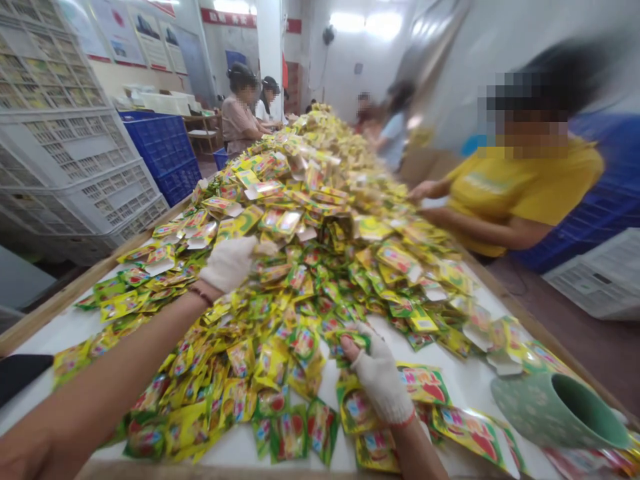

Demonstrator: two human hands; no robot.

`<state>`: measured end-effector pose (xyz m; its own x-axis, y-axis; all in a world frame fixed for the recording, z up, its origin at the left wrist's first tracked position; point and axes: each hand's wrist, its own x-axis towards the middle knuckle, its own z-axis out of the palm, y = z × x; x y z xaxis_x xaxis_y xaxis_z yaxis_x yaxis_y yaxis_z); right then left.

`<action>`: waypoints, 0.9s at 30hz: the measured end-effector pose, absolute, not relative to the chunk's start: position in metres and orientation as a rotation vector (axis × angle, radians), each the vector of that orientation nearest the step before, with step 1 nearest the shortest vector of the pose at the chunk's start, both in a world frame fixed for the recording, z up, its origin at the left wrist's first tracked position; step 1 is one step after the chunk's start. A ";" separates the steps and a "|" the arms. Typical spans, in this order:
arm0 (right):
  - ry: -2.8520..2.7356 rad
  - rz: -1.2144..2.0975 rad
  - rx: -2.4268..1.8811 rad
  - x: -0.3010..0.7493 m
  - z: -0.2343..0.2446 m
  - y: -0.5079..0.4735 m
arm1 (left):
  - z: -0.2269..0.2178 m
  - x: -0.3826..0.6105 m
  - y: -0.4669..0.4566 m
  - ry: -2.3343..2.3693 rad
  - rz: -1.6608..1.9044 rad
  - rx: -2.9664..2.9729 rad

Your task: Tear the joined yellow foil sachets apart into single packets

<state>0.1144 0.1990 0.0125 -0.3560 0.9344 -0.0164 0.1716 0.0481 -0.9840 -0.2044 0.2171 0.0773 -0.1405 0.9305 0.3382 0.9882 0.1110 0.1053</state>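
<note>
Under a white fingerless glove, my left hand (229, 264) reaches to the near slope of a large heap of yellow cartons (240, 223). Its fingertips are blurred against the cartons, and I cannot tell whether they grip one. My right hand (380, 377), gloved the same way with the thumb bare, is closed on a small green packet (359, 341) low over the table. Many small yellow-and-green packets (240, 357) lie loose between my arms. Beside my right wrist are larger flat yellow packs with watermelon pictures (425, 383).
A green flowered cup (540, 407) lies on its side at the right of the white table (220, 455). A dark flat object (23, 373) is at the left edge. White crates (75, 147) and blue crates (163, 150) stand left. A person in yellow (520, 187) works opposite; others work farther back.
</note>
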 end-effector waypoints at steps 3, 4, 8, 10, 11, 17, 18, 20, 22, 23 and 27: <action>-1.649 1.348 -0.972 0.112 0.026 0.194 | 0.078 -0.160 0.188 -2.297 -0.600 -2.295; -1.638 1.369 -0.938 0.111 0.030 0.193 | 0.076 -0.143 0.180 -2.325 -0.595 -2.492; -1.608 1.299 -1.050 0.110 0.041 0.191 | 0.057 -0.082 0.157 -2.402 -0.820 -2.762; -1.544 1.170 -1.182 0.113 0.040 0.189 | 0.043 -0.060 0.153 -2.346 -1.039 -2.511; -1.491 1.128 -1.241 0.114 0.038 0.188 | 0.035 -0.051 0.151 -2.285 -1.073 -2.366; -1.352 1.165 -1.370 0.124 0.030 0.178 | 0.002 -0.035 0.143 -2.082 -0.846 -2.232; -1.399 1.137 -1.366 0.126 0.030 0.178 | 0.002 -0.036 0.141 -2.066 -0.838 -2.263; -1.534 1.008 -1.345 0.128 0.030 0.180 | 0.003 -0.039 0.138 -2.025 -0.832 -2.311; -1.706 0.806 -1.318 0.128 0.029 0.183 | 0.005 -0.041 0.136 -1.991 -0.817 -2.334; -1.793 0.692 -1.307 0.127 0.028 0.184 | 0.005 -0.040 0.135 -1.977 -0.814 -2.334; -2.030 0.400 -1.257 0.122 0.026 0.186 | 0.000 -0.034 0.133 -1.975 -0.919 -2.284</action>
